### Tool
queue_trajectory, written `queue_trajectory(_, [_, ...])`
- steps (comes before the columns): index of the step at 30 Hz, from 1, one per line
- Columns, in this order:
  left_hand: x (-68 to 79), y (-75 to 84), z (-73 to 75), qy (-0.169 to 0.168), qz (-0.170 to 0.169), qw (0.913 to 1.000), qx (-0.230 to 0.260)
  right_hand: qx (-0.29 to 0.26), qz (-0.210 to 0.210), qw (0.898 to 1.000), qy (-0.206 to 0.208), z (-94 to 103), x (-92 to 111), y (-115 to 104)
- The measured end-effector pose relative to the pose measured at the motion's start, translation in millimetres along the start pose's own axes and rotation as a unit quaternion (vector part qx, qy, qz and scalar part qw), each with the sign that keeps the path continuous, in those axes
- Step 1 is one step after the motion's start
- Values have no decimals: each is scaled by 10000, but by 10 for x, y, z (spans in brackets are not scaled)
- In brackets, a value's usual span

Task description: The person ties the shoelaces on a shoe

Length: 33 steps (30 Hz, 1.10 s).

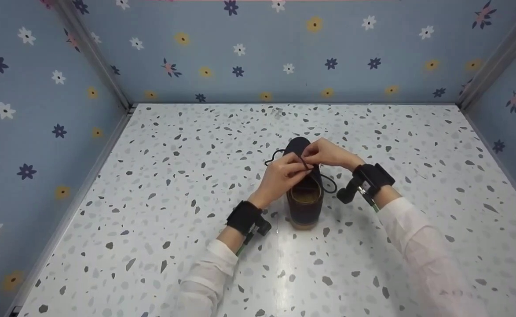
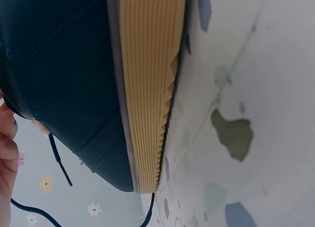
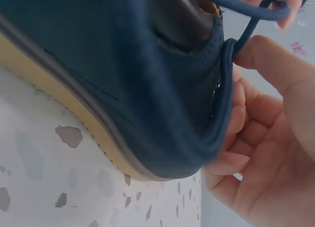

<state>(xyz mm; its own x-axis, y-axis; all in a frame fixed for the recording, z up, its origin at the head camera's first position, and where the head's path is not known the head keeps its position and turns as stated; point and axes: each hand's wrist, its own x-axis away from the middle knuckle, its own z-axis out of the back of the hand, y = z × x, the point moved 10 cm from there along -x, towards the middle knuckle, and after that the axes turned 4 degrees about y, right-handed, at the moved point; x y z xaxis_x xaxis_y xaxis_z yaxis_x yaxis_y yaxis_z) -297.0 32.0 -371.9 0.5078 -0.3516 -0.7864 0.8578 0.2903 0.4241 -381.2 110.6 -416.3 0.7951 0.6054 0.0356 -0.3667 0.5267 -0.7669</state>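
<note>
A dark blue lace-up shoe (image 1: 304, 215) with a ribbed tan sole stands upright, toe pointing away. My left hand (image 1: 279, 178) is over the shoe's opening and pinches the dark shoelace (image 1: 336, 187) between thumb and fingers. Just beyond it, above the lacing, my right hand (image 1: 330, 153) pinches the lace too. In the right wrist view, the lace (image 3: 226, 84) runs up to the right thumb and index finger, and left fingertips hold a bend of it at the top. A loose lace tip (image 2: 60, 160) hangs beside the shoe in the left wrist view.
Under the shoe is a white speckled tabletop (image 1: 187, 176). Blue flower-patterned panels (image 1: 275, 57) enclose it at the back and both sides. Each wrist wears a black strap with a small camera (image 1: 244, 218).
</note>
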Motion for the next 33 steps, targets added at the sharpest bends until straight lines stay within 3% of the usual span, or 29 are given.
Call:
queue_trajectory(5, [-6,8,5,57,-28,10000,-30,-478,10,9985,259,44,40,44])
queue_trajectory(17, [-8,1,-3,36,-1,9999,-128,-853,182,9865,1386,252,91,83])
queue_trajectory(26, [-13,3,-2,45,-17,9999,-101,-2184,-9,9577,1875,361,137,87])
queue_trajectory(33, [-12,0,-2,41,17,10000,-31,-2697,-147,9369,2219,428,180,57])
